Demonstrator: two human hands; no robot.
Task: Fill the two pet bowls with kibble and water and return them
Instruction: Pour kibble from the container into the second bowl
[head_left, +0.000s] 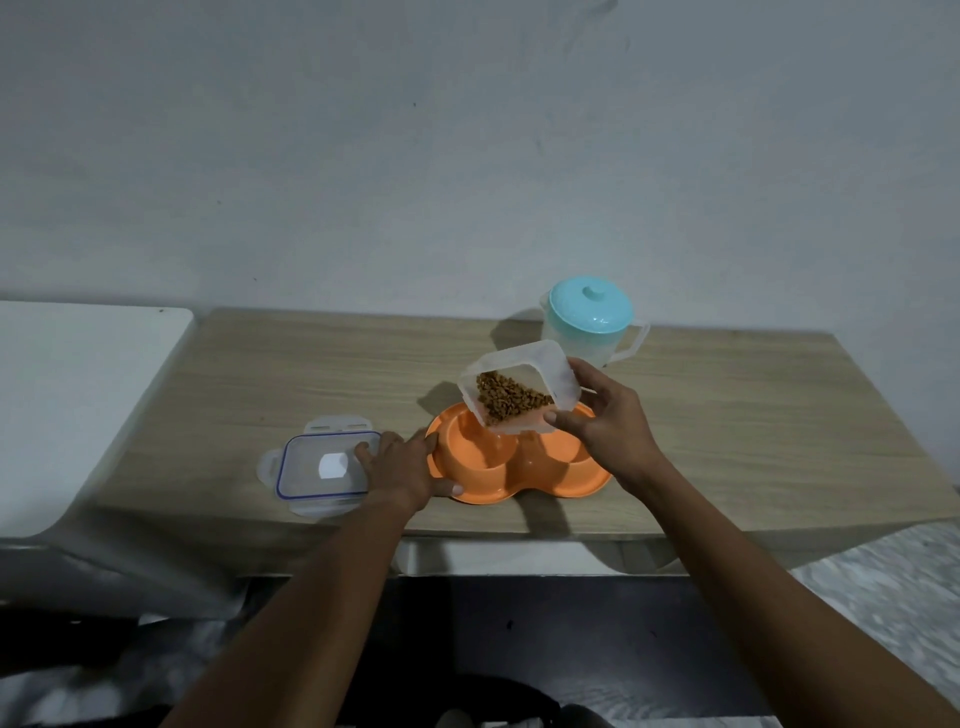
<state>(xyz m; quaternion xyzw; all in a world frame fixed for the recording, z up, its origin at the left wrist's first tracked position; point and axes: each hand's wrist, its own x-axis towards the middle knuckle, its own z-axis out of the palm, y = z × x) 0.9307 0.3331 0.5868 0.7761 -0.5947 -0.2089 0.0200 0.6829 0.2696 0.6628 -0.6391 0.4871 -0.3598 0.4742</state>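
An orange double pet bowl (540, 480) sits on the wooden table near its front edge; both wells look bare. My right hand (602, 415) holds a clear plastic container (558, 379) with brown kibble (511, 401) inside, tilted toward me over the left well. My left hand (402, 467) rests flat on the table, thumb and fingers against the bowl's left rim. A clear jug with a light blue lid (592, 322) stands upright behind the bowl.
The container's clear lid with a blue seal (324, 470) lies flat on the table left of my left hand. A white surface (78, 405) adjoins the wooden table (311, 374) on the left. A wall runs close behind.
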